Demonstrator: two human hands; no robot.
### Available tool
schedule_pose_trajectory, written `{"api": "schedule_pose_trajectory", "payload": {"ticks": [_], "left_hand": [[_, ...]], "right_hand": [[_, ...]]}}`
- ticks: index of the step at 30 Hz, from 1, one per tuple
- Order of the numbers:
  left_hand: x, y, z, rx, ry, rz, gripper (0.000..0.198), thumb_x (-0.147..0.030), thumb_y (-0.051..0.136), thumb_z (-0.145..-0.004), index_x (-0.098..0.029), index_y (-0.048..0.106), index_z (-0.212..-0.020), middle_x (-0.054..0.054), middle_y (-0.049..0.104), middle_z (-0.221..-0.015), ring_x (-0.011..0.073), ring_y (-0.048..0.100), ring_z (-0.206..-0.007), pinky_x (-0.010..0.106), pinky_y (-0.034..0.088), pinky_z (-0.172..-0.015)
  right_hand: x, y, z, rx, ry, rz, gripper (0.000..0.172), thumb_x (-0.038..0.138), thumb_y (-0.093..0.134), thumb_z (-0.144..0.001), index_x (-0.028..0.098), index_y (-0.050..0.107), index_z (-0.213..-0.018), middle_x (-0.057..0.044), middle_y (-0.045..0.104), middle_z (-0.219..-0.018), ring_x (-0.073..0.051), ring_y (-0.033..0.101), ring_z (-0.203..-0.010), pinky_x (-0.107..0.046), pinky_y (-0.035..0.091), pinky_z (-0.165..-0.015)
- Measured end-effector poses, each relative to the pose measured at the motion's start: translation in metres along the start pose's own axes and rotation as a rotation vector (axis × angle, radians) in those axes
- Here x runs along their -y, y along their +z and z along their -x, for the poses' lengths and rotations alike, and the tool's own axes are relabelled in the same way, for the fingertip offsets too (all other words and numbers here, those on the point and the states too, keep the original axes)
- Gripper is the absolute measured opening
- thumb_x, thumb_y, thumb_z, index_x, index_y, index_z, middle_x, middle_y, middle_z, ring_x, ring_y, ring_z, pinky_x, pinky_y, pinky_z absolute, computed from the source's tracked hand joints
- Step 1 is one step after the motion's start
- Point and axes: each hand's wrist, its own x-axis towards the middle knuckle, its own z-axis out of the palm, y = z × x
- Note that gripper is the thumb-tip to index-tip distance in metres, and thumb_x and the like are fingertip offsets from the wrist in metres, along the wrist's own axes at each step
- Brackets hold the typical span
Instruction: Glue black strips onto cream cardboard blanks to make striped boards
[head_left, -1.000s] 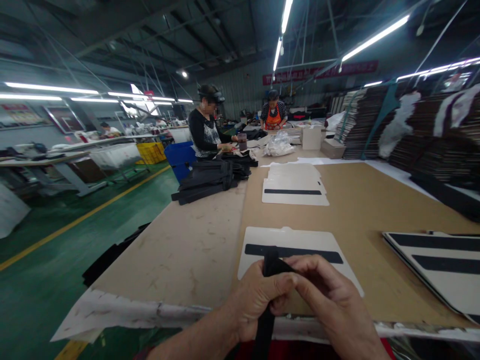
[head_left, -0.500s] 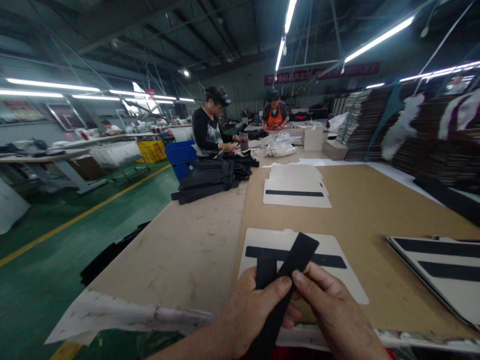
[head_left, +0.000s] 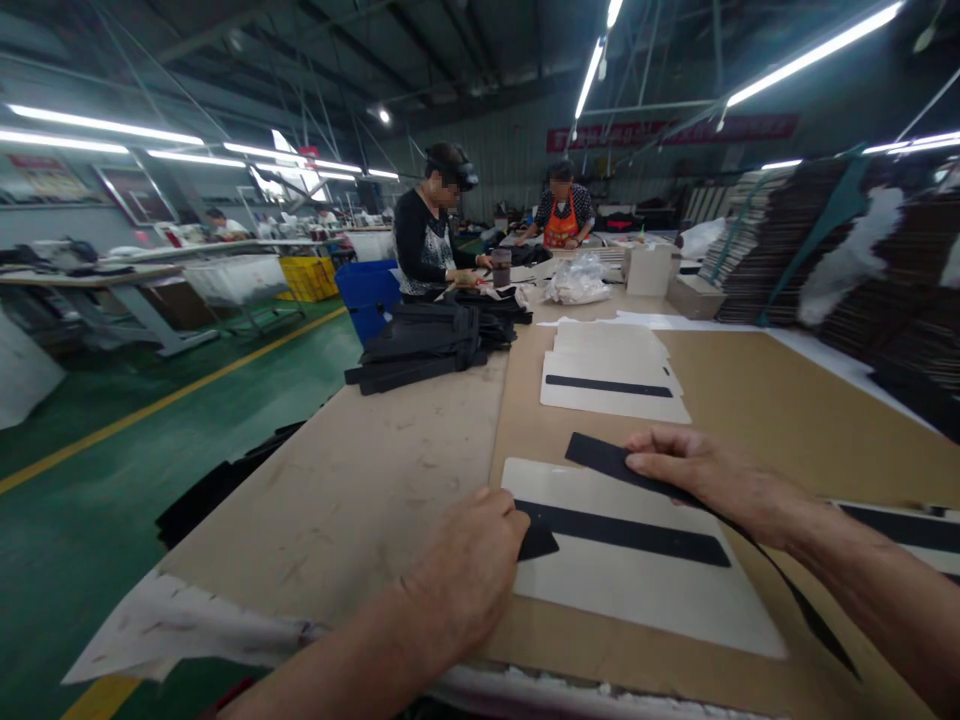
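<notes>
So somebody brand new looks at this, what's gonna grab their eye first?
Probably the right hand, holding a long black strip above the far side of a pale panel, while the left hand grips a dark piece at the panel's left edge. Beyond them, a heap of dark strips on the left part of the table and, farther back, a bright orange apron also stand out.
</notes>
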Motion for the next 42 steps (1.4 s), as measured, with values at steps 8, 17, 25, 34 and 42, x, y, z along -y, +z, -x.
{"api": "schedule_pose_trajectory", "payload": {"ticks": [8,17,25,34,42], "left_hand": [[0.018,-0.051,-0.001,-0.115,-0.194,-0.250,0.030,-0.006,0.038,-0.080,-0.019,0.063,-0.093,0.007,0.061,-0.092,0.0241,0.056,-0.089,0.038,0.048,-0.081],[0.043,0.005,-0.025,-0.019,0.167,-0.186,0.033,-0.005,0.045,-0.080,-0.015,0.057,-0.109,0.011,0.058,-0.124,0.0217,0.063,-0.097,0.036,0.056,-0.085],[0.051,0.038,-0.027,-0.086,0.203,-0.109,0.034,-0.008,0.044,-0.084,-0.013,0.054,-0.116,0.012,0.060,-0.121,0.0229,0.061,-0.106,0.037,0.054,-0.094],[0.056,0.047,-0.024,-0.140,0.208,-0.073,0.037,-0.007,0.044,-0.082,-0.015,0.053,-0.117,0.010,0.059,-0.119,0.0236,0.059,-0.107,0.038,0.053,-0.094],[0.054,0.044,-0.024,-0.108,0.186,-0.047,0.041,-0.005,0.046,-0.078,-0.015,0.054,-0.117,0.008,0.057,-0.119,0.0237,0.056,-0.108,0.038,0.052,-0.095]], "right_hand": [[0.008,0.031,-0.049,0.127,0.031,0.230,0.016,0.035,0.065,-0.076,0.020,0.066,-0.082,0.005,0.054,-0.060,-0.008,0.041,-0.051,-0.018,0.030,-0.045],[0.004,0.047,-0.072,0.157,0.148,0.178,0.015,0.031,0.061,-0.079,0.020,0.062,-0.088,0.006,0.050,-0.062,-0.006,0.038,-0.051,-0.017,0.027,-0.044],[-0.008,0.061,-0.083,0.239,0.109,0.287,0.011,0.026,0.056,-0.080,0.019,0.063,-0.086,0.005,0.050,-0.062,-0.008,0.039,-0.051,-0.019,0.029,-0.044],[-0.016,0.066,-0.092,0.242,-0.034,0.501,0.009,0.022,0.056,-0.078,0.018,0.064,-0.077,0.004,0.052,-0.061,-0.011,0.043,-0.056,-0.024,0.033,-0.054],[-0.016,0.068,-0.093,0.224,-0.069,0.587,0.010,0.020,0.057,-0.080,0.018,0.067,-0.079,0.002,0.057,-0.065,-0.012,0.048,-0.062,-0.025,0.035,-0.058]]}}
